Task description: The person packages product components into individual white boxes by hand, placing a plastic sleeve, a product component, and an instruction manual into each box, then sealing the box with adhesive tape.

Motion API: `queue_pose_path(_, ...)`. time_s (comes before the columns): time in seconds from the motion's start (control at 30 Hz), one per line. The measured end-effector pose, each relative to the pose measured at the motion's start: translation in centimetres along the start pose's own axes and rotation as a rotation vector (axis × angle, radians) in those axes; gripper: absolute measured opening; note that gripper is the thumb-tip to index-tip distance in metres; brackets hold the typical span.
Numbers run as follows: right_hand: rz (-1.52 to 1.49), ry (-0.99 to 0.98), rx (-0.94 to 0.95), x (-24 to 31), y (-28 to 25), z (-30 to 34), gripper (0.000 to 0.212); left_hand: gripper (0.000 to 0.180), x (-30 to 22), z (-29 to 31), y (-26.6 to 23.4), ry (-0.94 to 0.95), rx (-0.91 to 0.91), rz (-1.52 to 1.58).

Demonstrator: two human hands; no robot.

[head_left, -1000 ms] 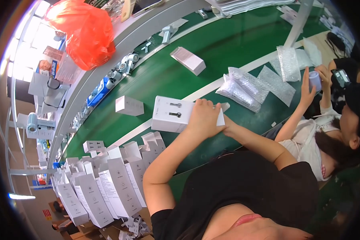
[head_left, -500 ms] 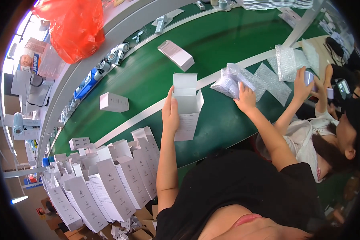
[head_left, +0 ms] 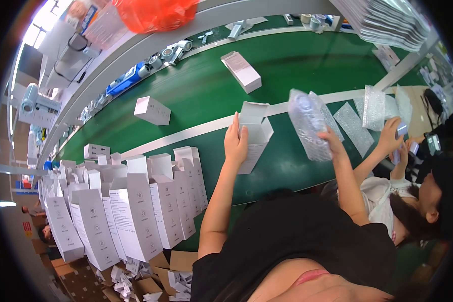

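The left hand (head_left: 237, 144) holds an open white carton (head_left: 255, 153) by its left side, fingers straight along the wall and thumb bent onto the near face; flaps stand up around the mouth, over the near part of the green bench (head_left: 279, 178). The right hand (head_left: 333, 146) has its grip closed on the lower right side of a bubble-wrapped bundle (head_left: 307, 123), tilted and just to the right of the carton, apart from it. The bundle looks fairly light, soft outside over something firmer, possibly fragile; its slick film may slide, so a broad hold around the middle should suit it. The carton seems light, stiff card that could dent, best held by its walls below the flaps
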State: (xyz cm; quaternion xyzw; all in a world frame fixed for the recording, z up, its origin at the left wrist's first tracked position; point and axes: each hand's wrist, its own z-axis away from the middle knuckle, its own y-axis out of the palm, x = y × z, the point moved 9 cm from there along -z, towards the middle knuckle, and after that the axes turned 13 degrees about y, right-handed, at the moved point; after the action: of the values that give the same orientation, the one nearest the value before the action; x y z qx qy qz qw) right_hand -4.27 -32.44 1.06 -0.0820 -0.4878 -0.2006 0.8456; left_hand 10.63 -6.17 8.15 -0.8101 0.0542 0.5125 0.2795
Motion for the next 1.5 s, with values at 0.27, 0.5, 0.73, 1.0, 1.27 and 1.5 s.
queue_pose_path(0.27, 0.974, -0.796, 0.175, 19.5, 13.1, 12.4, 0.047, 0.047, 0.0, 0.9, 2.2, 0.144, -0.022, 0.263)
queue_pose_path(0.5, 1.97, -1.083, 0.153, 16.9, 21.0, 13.2, 0.04, 0.052, -1.9, 2.8, 1.8, 0.26, -0.198, 0.228)
queue_pose_path(0.73, 2.377, -0.674, 0.651, 12.9, 26.0, 11.1, 0.036, 0.059, -1.1, 6.0, 1.4, 0.418, -0.346, 0.211)
queue_pose_path(1.0, 1.684, -0.932, 0.608, 8.4, 26.2, 7.0, 0.021, 0.065, -0.6, 7.4, 0.8, 0.417, -0.406, 0.165)
queue_pose_path(1.27, 2.248, -0.43, 0.673, 5.3, 27.4, 4.5, 0.022, 0.068, -0.6, 7.4, 0.5, 0.415, -0.418, 0.138)
queue_pose_path(1.5, 1.513, -0.787, 0.625, 9.5, 27.2, 8.3, 0.024, 0.061, 0.5, 7.6, -0.2, 0.39, -0.455, 0.165)
